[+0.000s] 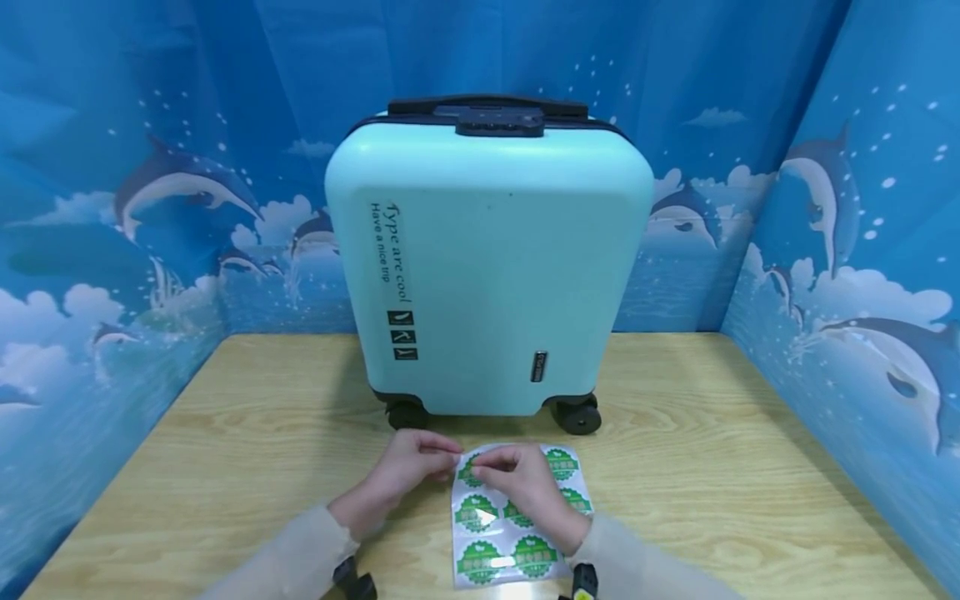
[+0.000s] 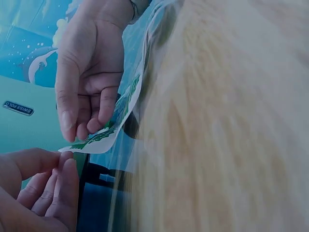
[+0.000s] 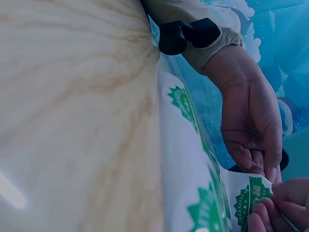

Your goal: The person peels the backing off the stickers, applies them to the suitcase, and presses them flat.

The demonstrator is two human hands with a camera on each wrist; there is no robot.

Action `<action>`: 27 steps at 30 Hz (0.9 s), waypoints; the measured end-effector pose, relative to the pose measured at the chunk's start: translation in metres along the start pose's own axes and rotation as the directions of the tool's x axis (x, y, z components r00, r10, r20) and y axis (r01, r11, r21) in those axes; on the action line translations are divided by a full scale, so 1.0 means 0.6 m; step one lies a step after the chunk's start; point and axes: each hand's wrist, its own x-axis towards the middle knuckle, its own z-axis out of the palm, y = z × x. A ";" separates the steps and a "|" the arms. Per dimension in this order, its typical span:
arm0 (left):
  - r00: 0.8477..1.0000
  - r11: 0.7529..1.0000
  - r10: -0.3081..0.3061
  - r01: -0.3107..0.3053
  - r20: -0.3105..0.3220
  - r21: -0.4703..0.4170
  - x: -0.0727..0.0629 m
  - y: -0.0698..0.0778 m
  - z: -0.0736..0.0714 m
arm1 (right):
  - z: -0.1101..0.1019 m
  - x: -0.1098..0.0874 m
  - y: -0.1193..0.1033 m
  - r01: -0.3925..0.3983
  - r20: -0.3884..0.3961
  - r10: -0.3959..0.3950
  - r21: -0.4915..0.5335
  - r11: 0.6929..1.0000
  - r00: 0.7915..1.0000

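A sheet of round green stickers [image 1: 477,513] lies on the table in front of the suitcase, its far left corner raised and bent. My left hand [image 1: 411,467] pinches that corner between thumb and fingertips, and the left wrist view shows the white edge [image 2: 99,145] right at those fingers. Over the sheet, my right hand [image 1: 525,483] has its thumb and forefinger together at the far left sticker [image 3: 255,194], pinching at its edge. The right hand's other fingers [image 2: 107,104] curl in toward the palm.
A mint-green suitcase [image 1: 487,267] stands upright behind the hands on black wheels [image 1: 577,415]. The light wooden table [image 1: 720,467] extends to both sides. Blue dolphin-print curtains [image 1: 832,275] enclose the back and sides.
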 end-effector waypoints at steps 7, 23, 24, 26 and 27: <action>0.999 0.999 0.030 -0.031 0.029 0.027 -0.005 0.003 0.004 | 0.002 -0.005 -0.006 0.024 -0.029 -0.024 -0.016 1.000 0.999; 0.988 0.996 0.058 -0.067 0.144 0.059 -0.009 0.006 0.004 | 0.008 -0.015 -0.007 -0.019 -0.049 0.021 0.040 0.999 0.999; 0.987 0.995 0.066 -0.076 0.148 0.063 -0.009 0.005 0.005 | 0.008 -0.015 -0.007 -0.018 -0.053 0.020 0.030 0.999 0.998; 0.985 0.994 0.073 -0.084 0.156 0.063 -0.009 0.006 0.005 | 0.008 -0.015 -0.006 -0.013 -0.061 0.013 0.014 1.000 0.998; 0.985 0.994 0.074 -0.085 0.157 0.063 -0.009 0.005 0.006 | 0.009 -0.015 -0.006 -0.008 -0.065 0.008 0.006 1.000 0.998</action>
